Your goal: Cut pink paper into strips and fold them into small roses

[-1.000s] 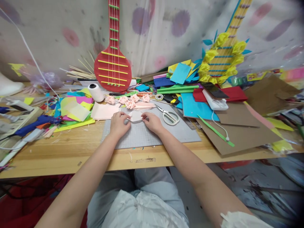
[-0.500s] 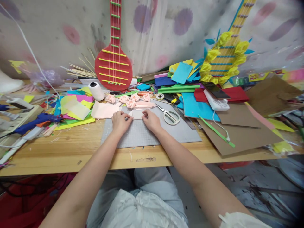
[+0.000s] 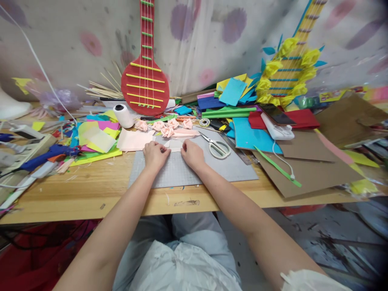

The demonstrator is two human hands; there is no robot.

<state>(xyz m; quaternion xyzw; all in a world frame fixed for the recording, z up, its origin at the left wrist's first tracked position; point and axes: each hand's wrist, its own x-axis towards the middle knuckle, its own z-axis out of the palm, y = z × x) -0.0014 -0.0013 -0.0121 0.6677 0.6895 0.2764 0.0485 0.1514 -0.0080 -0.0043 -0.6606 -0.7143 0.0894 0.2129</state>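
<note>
On the grey cutting mat (image 3: 224, 171), a pale pink sheet of paper (image 3: 176, 144) lies between my two hands. My left hand (image 3: 156, 155) is closed with thumb and finger on its near left edge. My right hand (image 3: 193, 155) pinches the right end in the same way, and the fingers cover both ends. Just beyond are several pink paper flowers (image 3: 167, 131) and a pink folded strip (image 3: 184, 134). A stack of pale pink paper (image 3: 133, 140) sits by my left hand. Scissors (image 3: 218, 148) with whitish handles rest to the right of my right hand.
Left are a blue glue gun (image 3: 48, 155), coloured paper scraps (image 3: 93, 135) and a white thread spool (image 3: 123, 116). A red paper instrument (image 3: 145, 87) and a yellow one with flowers (image 3: 285, 76) stand behind. Right lie brown cardboard (image 3: 303, 173), blue sheets (image 3: 256, 137) and a phone (image 3: 277, 114).
Both hands stay almost in place on the paper. Along its near edge, a narrow band now shows between the fingertips. The whole view has shifted very slightly.
</note>
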